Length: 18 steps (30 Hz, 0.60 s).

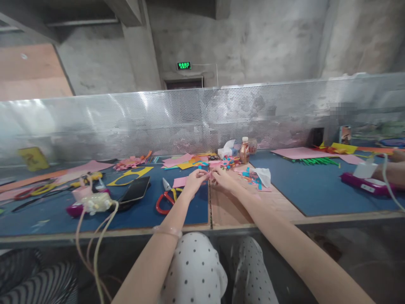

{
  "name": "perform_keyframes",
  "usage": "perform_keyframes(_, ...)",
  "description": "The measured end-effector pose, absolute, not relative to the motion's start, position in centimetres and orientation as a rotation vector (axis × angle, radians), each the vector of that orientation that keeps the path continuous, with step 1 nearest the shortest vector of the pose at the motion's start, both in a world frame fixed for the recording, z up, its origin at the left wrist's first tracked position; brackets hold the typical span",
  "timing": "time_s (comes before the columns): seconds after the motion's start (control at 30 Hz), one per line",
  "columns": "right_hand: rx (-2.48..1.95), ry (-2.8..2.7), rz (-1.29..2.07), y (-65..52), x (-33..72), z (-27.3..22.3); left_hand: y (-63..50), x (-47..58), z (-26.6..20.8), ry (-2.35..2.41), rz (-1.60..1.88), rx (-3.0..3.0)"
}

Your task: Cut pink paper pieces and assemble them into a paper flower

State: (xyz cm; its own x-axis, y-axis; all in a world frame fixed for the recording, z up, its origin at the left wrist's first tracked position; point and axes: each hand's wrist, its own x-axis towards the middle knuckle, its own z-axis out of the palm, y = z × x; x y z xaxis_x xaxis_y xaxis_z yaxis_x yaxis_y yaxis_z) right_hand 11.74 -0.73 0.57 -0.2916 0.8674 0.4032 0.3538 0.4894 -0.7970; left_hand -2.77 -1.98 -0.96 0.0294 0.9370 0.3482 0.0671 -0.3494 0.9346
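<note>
Head view, nearest first: two knees in white dotted trousers [198, 266] sit below the table's front edge [234, 228], and both bare forearms reach over it, a pale bangle [167, 231] round the left wrist. Just past the edge, red-and-yellow-handled scissors [165, 202] lie on the blue mat [190, 214], to the left of the left forearm, their blades pointing away. A dark phone [136, 190] rests farther left, and near it a pale plug block [98, 202] trails cables towards the floor.

Beyond the scissors, the left hand [195, 181] and the right hand [223, 179] meet above the seam between the mat and a bare wooden board [230, 211]. Their fingers are closed on a small pink piece [209, 175], which sits right at the fingertips, between the two hands and partly covered by them; its exact shape is too small to make out. Pink paper [180, 182] lies just beside the left hand, while blue and orange scraps [251, 179] and a crumpled white tissue [264, 176] lie to the right of the right hand.

Behind the hands are a cluster of multicoloured pieces [230, 162], a tissue pack [227, 150] and a white-capped bottle [244, 151]. A perforated metal screen [171, 118] stands farther back, with a concrete wall [268, 46] and a green exit sign [184, 65] beyond.
</note>
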Motion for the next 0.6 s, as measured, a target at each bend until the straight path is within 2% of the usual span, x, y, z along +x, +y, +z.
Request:
perform_keyframes(0.23,-1.013,-1.847,0.732,-0.8,11.8,0.5,-1.6,-2.8,-1.1,1.177,1.538,1.902)
perform_keyframes(0.43,-1.009,-1.806,0.672,-0.4,11.9,0.2,-2.5,-2.5,-0.7,1.463,1.583,2.124)
perform_keyframes(0.6,-1.0,-1.79,0.704,-0.2,11.9,0.1,-2.6,-2.2,-0.7,1.446,1.651,2.251)
